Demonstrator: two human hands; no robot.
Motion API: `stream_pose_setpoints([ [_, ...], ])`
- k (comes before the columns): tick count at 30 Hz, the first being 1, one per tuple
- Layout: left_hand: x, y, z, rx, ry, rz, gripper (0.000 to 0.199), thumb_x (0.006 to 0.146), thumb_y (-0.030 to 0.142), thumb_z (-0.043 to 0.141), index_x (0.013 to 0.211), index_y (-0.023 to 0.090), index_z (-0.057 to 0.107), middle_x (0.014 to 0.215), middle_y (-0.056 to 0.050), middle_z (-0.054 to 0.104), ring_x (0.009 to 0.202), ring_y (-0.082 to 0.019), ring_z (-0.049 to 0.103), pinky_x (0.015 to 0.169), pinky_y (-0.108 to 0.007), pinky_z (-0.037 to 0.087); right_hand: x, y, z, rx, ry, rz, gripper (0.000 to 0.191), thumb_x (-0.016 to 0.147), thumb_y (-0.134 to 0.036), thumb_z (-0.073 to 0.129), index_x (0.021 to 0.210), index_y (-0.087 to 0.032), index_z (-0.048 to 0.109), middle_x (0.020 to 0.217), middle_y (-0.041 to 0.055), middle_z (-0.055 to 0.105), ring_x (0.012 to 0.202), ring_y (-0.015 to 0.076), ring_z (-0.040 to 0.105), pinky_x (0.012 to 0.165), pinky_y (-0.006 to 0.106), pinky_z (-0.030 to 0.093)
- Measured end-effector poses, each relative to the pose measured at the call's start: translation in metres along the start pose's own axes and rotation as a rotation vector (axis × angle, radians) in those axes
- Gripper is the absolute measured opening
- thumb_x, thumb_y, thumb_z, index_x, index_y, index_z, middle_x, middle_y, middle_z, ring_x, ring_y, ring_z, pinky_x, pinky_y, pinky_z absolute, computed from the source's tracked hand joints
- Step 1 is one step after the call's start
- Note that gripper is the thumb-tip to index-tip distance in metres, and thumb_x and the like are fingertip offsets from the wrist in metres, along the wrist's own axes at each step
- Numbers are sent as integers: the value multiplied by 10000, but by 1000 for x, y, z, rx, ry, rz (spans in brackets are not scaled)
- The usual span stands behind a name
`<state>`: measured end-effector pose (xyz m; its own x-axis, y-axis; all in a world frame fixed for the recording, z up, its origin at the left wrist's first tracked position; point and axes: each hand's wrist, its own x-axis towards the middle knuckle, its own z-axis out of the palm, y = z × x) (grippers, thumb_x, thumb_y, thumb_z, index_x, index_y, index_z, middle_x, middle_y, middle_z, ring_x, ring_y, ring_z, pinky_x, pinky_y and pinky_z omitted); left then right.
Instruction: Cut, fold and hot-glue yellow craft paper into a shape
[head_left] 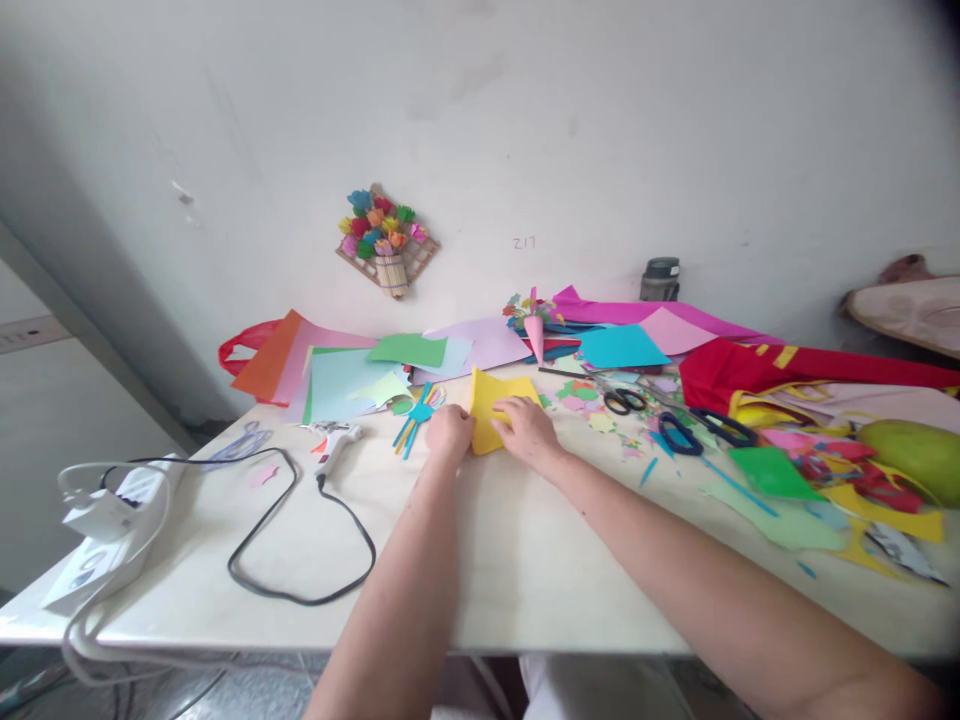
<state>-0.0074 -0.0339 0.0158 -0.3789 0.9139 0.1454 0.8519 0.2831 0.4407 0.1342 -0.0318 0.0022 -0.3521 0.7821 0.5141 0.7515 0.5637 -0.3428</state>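
A yellow sheet of paper point(491, 395) lies in front of me, creased near its left side, with its upper edge raised. My left hand point(450, 433) is closed at the paper's lower left edge, its fingertips partly hidden. My right hand point(529, 430) rests on the right part of the sheet, fingers apart and slightly bent over its surface. Just left of my left hand are blue and yellow paper strips point(414, 420) joined to a blue round piece. A white glue gun point(337, 447) lies farther left, its black cord looping over the table.
Coloured sheets point(341, 380) and a pink paper cone with flowers point(534, 338) lie along the back. Black-handled scissors point(624, 401), more scissors point(720, 427), and paper scraps spread rightward. A power strip point(105, 545) sits on the left; a dark bottle point(660, 279) stands by the wall.
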Motion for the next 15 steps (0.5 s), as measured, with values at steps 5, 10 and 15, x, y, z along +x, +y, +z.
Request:
stream_pose_setpoints([
  [5, -11, 3, -1, 216, 94, 42, 320, 713, 290, 507, 1010, 228, 610, 1046, -101, 611, 1060, -274, 491, 803, -369, 419, -5, 2, 17, -81, -294, -122, 390, 858, -328, 381, 1193, -172, 503, 1303, 71, 445, 1218, 227, 350, 986, 394, 262],
  [10, -8, -9, 7, 275, 51, 132, 468, 774, 420, 430, 1238, 363, 435, 1404, -9, 290, 1315, -309, 64, 1012, -502, 162, -6, 4, 20, -86, -226, -166, 388, 850, -306, 404, 1179, -140, 521, 1291, 95, 455, 1187, 226, 388, 963, 383, 297],
  [15, -3, -17, 9, 301, -92, 140, 437, 815, 500, 287, 1223, 430, 426, 1447, 70, 158, 1301, -317, -125, 1006, -563, -24, -7, 2, 16, -33, -113, -334, 279, 816, -205, 444, 1019, -195, 634, 1115, 43, 598, 1016, 187, 502, 871, 326, 368],
])
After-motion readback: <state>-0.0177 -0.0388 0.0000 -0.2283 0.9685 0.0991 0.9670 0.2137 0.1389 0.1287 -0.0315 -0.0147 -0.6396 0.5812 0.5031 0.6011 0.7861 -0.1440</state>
